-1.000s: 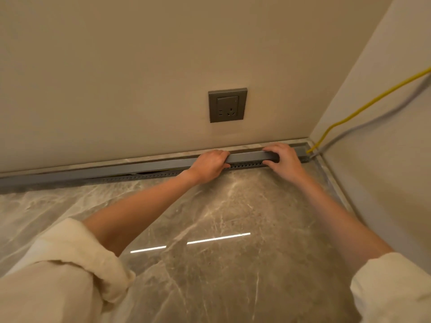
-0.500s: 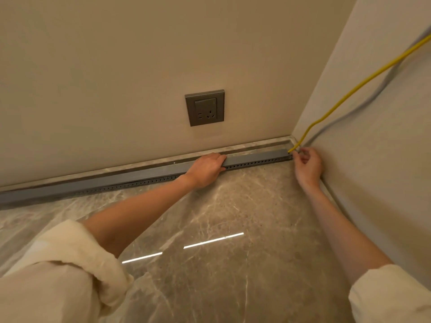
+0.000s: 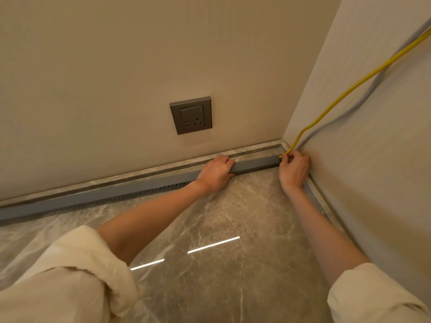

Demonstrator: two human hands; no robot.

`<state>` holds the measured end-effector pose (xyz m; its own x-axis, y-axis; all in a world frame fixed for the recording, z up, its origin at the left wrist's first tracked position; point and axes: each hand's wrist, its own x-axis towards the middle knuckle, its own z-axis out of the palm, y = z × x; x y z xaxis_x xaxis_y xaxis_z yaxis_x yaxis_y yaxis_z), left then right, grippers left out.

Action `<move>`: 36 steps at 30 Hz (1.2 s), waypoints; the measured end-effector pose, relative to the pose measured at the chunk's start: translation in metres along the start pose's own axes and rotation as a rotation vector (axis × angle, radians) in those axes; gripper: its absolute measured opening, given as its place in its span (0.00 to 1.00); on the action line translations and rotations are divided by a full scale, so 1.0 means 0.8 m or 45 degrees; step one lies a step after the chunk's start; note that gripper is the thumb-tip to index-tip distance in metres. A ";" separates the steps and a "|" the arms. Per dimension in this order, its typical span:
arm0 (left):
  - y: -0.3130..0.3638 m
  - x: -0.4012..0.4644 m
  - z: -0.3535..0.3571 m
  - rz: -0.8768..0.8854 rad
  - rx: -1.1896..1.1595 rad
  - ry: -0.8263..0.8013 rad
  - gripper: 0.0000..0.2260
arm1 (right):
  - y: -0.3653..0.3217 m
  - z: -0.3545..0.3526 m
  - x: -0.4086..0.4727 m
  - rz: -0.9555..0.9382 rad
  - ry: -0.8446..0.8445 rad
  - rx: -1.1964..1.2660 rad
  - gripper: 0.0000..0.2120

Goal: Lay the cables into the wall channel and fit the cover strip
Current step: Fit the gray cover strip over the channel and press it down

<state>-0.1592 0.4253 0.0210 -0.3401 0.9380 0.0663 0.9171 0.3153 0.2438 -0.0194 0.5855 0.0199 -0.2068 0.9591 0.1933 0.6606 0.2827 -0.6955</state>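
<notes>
A long grey slotted cable channel [image 3: 116, 194] lies on the marble floor along the foot of the back wall, with its grey cover strip [image 3: 256, 163] on top. My left hand [image 3: 215, 174] presses down on the strip about a third of the way from its right end. At the corner, my right hand [image 3: 294, 170] pinches the yellow cable [image 3: 349, 89] where it leaves the channel's right end. A grey cable [image 3: 363, 99] runs beside the yellow one up the right wall; its lower end is hidden behind my right hand.
A grey wall socket [image 3: 191, 115] sits on the back wall above the channel. A marble skirting [image 3: 140, 173] runs along both walls. The right wall [image 3: 373, 171] closes the corner tightly beside my right hand. Polished floor [image 3: 233, 217] lies in front.
My right hand has left the cover strip and moved right to the corner, where it now holds the yellow cable. The left hand stays on the strip. The view has shifted slightly.
</notes>
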 end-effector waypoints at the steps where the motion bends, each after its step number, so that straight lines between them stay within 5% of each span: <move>1: -0.001 0.000 -0.001 -0.001 -0.007 0.000 0.14 | -0.002 0.001 -0.002 0.020 0.029 0.010 0.08; 22: 0.013 -0.016 -0.039 0.042 -0.068 0.031 0.11 | -0.001 -0.014 0.009 0.347 0.150 0.490 0.08; 26: 0.009 -0.017 -0.051 0.017 -0.101 0.024 0.11 | -0.007 -0.013 0.004 0.491 0.026 0.823 0.06; 29: 0.005 -0.019 -0.060 -0.006 -0.129 0.026 0.12 | -0.024 -0.014 -0.005 0.793 -0.213 1.388 0.04; 36: 0.002 -0.024 -0.076 -0.022 -0.218 0.012 0.09 | -0.070 -0.009 -0.037 1.070 -0.459 2.168 0.35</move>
<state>-0.1640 0.3989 0.0789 -0.3581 0.9311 0.0698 0.8627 0.3013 0.4061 -0.0451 0.5415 0.0583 -0.5228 0.7091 -0.4732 -0.5881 -0.7019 -0.4019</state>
